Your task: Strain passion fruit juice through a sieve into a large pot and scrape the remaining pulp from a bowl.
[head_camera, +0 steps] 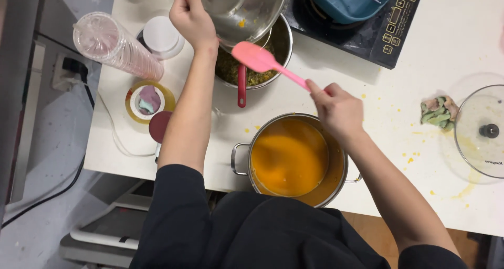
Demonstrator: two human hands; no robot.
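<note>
The left hand [191, 17] tilts a steel bowl [244, 9] over a pot of green scraps [281, 43]. The right hand [338, 109] holds a pink spatula [262, 59] at the bowl's rim, above a pot of orange soup [289, 156] on the white surface [399, 122].

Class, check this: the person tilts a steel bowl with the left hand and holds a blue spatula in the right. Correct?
Not quite. The head view shows the spatula is pink, not blue. The right hand holds it, and the left hand tilts the steel bowl.

— What sits at the table's right edge?
— A glass lid [484, 130], with green peelings [439, 112] just beside it.
— And at the left?
— A stack of plastic cups [116, 44] lying tilted, a white-lidded jar [161, 35], a tape roll [148, 101]. An induction cooktop [379, 27] stands at the top.
</note>
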